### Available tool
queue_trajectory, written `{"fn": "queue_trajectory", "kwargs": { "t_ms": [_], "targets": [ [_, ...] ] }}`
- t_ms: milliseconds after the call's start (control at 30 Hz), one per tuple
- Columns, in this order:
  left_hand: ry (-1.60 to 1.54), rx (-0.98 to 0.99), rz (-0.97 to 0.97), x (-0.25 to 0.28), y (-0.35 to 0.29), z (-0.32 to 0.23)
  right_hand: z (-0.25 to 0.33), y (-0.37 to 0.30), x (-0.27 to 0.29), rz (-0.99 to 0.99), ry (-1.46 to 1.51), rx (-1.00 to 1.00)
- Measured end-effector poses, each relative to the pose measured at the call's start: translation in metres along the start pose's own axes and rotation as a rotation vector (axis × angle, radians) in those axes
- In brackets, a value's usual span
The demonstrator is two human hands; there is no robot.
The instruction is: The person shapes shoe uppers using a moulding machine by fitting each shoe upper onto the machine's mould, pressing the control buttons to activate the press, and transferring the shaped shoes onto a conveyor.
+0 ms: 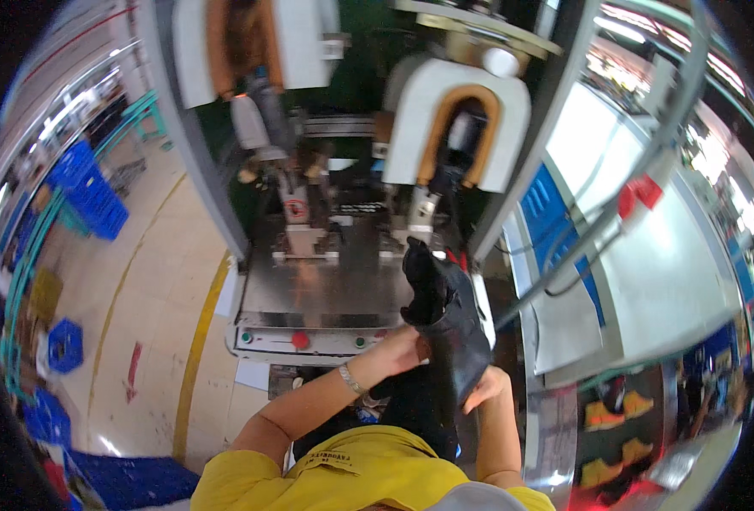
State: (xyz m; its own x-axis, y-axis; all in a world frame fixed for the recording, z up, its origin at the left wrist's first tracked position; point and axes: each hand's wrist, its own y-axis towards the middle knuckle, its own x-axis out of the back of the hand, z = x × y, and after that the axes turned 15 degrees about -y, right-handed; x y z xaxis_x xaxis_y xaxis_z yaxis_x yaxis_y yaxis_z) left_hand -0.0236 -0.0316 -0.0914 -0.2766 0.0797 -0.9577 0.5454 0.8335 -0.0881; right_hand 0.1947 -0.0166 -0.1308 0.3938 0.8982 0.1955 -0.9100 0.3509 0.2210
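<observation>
A black boot upper (465, 328), soft and open at the top, is between my two hands in front of the machine. My left hand (407, 349) is closed at its left side, below the gaping opening, with the fingertips partly hidden behind the black material. Lower down on its right side, my right hand (486, 389) grips the edge. Just beyond the boot upper stands the machine's right station, where a brown U-shaped pad (489, 111) on a white block surrounds a dark form. The left station holds a grey-and-black piece (253, 123) under another brown pad.
A metal machine bed (326, 289) lies ahead, with a red button (300, 341) and green buttons along its front. Grey posts flank the machine. To the right are a white cabinet (675, 264) and a rack with orange shoes (603, 415). Blue crates (92, 192) stand on the left.
</observation>
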Motion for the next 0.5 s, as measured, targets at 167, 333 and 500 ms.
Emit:
{"fn": "queue_trajectory", "kwargs": {
  "t_ms": [167, 333, 500],
  "targets": [
    [0.035, -0.401, 0.126, -0.023, -0.048, -0.105, 0.030, 0.149, 0.027, -0.172, 0.641, 0.033],
    [0.642, -0.805, -0.101, -0.052, -0.100, -0.198, 0.076, 0.281, 0.039, -0.185, 0.260, 0.055],
    [0.717, -0.902, 0.016, -0.080, -0.136, -0.268, 0.088, 0.369, 0.048, -0.231, 0.204, 0.207]
  ]
}}
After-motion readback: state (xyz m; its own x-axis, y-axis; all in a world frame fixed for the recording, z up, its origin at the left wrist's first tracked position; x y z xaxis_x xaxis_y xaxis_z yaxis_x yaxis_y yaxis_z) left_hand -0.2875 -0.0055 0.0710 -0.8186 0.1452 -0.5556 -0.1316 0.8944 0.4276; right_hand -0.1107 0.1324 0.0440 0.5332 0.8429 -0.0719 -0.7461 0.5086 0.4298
